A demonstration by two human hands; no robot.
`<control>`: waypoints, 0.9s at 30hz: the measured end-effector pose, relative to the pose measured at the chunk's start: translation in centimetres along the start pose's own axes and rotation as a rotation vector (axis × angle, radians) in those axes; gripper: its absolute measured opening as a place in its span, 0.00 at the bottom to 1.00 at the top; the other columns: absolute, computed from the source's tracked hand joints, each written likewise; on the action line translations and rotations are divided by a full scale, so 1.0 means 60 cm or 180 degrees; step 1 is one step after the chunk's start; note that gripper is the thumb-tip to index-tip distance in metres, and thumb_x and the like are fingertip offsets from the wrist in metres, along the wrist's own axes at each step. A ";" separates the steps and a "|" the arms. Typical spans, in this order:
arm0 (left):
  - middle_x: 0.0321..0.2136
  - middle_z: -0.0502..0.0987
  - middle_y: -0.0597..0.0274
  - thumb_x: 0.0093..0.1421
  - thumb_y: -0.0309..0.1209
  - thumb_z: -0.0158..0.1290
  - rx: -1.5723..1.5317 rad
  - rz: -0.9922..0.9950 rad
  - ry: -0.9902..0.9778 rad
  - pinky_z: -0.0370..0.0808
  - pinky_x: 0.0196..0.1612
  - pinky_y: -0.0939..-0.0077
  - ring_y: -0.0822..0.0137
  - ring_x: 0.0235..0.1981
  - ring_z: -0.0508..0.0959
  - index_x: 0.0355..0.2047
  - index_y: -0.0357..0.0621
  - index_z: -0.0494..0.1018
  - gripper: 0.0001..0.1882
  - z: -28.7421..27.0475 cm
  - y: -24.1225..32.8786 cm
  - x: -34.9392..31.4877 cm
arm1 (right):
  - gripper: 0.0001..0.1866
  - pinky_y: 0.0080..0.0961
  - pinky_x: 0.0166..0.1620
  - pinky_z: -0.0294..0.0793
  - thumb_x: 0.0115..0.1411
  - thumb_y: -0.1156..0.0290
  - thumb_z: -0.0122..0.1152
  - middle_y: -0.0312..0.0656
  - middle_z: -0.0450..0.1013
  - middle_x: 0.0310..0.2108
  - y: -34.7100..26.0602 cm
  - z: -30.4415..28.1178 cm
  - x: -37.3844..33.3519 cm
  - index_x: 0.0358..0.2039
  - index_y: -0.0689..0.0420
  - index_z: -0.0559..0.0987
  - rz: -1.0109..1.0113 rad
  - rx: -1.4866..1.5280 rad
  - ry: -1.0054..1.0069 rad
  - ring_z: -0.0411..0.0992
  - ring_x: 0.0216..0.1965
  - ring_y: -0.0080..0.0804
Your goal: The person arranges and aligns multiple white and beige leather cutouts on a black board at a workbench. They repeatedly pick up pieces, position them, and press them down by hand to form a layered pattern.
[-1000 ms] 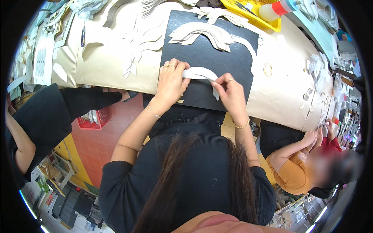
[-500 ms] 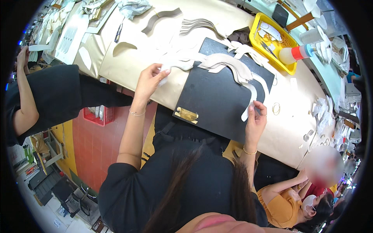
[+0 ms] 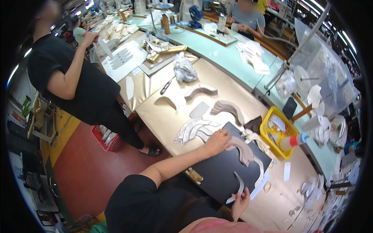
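My right hand [image 3: 241, 201] pinches a narrow curved pale strip [image 3: 239, 181] above the near part of a black board [image 3: 221, 176]. Its free end points away from me. Across the board, my left hand [image 3: 218, 142] has its fingers curled down at the left end of a fanned stack of greyish curved strips [image 3: 244, 152]; what sits under the fingertips is hidden. A longer white curved strip [image 3: 259, 171] lies right of that stack. Left of the board, several white curved pieces [image 3: 194, 130] overlap on the gold-toned table covering [image 3: 163, 130].
Beyond the board are a bundled grey stack [image 3: 201, 91], another strip stack [image 3: 228, 110] and a cutter knife [image 3: 166, 87]. A yellow tray [image 3: 286, 152] with a red-banded bottle [image 3: 293, 141] stands at right. A co-worker in black [image 3: 74, 73] stands at left, near a red basket [image 3: 110, 145].
The view has swung toward the far left and up. My left hand has moved from left of the board to the stack. The strip in my right hand is now lifted off the board.
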State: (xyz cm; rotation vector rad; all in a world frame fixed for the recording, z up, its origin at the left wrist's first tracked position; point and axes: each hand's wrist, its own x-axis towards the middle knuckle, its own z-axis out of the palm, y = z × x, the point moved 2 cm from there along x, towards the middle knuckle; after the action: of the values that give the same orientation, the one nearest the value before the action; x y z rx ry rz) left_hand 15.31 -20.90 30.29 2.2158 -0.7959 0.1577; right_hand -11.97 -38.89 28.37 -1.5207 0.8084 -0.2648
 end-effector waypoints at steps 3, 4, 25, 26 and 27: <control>0.38 0.72 0.54 0.55 0.30 0.63 0.0300 -0.0042 -0.0269 0.72 0.50 0.62 0.53 0.44 0.73 0.41 0.41 0.77 0.14 0.015 0.001 0.002 | 0.26 0.28 0.40 0.83 0.64 0.84 0.55 0.42 0.67 0.38 0.026 -0.030 0.007 0.62 0.67 0.66 0.0222 0.0055 0.0081 0.79 0.32 0.34; 0.38 0.72 0.54 0.55 0.30 0.63 0.0337 -0.0012 -0.0186 0.72 0.50 0.62 0.53 0.44 0.73 0.41 0.41 0.77 0.14 0.017 0.001 0.003 | 0.25 0.28 0.39 0.84 0.64 0.83 0.56 0.41 0.68 0.37 0.028 -0.029 0.016 0.62 0.67 0.66 0.0094 0.0111 -0.0033 0.78 0.31 0.33; 0.35 0.82 0.51 0.63 0.31 0.55 -0.2187 -0.1436 -0.1583 0.77 0.41 0.63 0.52 0.39 0.82 0.46 0.43 0.78 0.12 -0.049 0.115 -0.051 | 0.07 0.22 0.30 0.76 0.63 0.77 0.63 0.41 0.74 0.28 0.019 -0.005 0.067 0.38 0.65 0.75 -0.0462 -0.0954 -0.0270 0.77 0.24 0.27; 0.36 0.82 0.50 0.64 0.31 0.54 -0.1510 -0.1217 -0.1521 0.78 0.42 0.63 0.52 0.39 0.82 0.46 0.43 0.78 0.12 -0.042 0.101 -0.059 | 0.07 0.21 0.29 0.76 0.63 0.76 0.63 0.41 0.74 0.29 0.012 -0.012 0.067 0.38 0.65 0.75 -0.0423 -0.0736 -0.0213 0.77 0.23 0.27; 0.36 0.82 0.50 0.64 0.32 0.54 -0.0888 -0.0929 -0.1404 0.78 0.42 0.63 0.52 0.40 0.82 0.46 0.44 0.78 0.12 -0.036 0.090 -0.073 | 0.08 0.21 0.28 0.76 0.64 0.75 0.63 0.41 0.74 0.29 0.005 -0.018 0.066 0.37 0.65 0.75 -0.0382 -0.0521 -0.0156 0.77 0.23 0.28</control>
State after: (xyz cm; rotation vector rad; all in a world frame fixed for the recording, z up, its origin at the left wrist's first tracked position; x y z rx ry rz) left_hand 8.88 -20.01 33.66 2.0900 -0.6616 -0.5684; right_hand -9.88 -42.17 27.08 -1.7261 0.7147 -0.2536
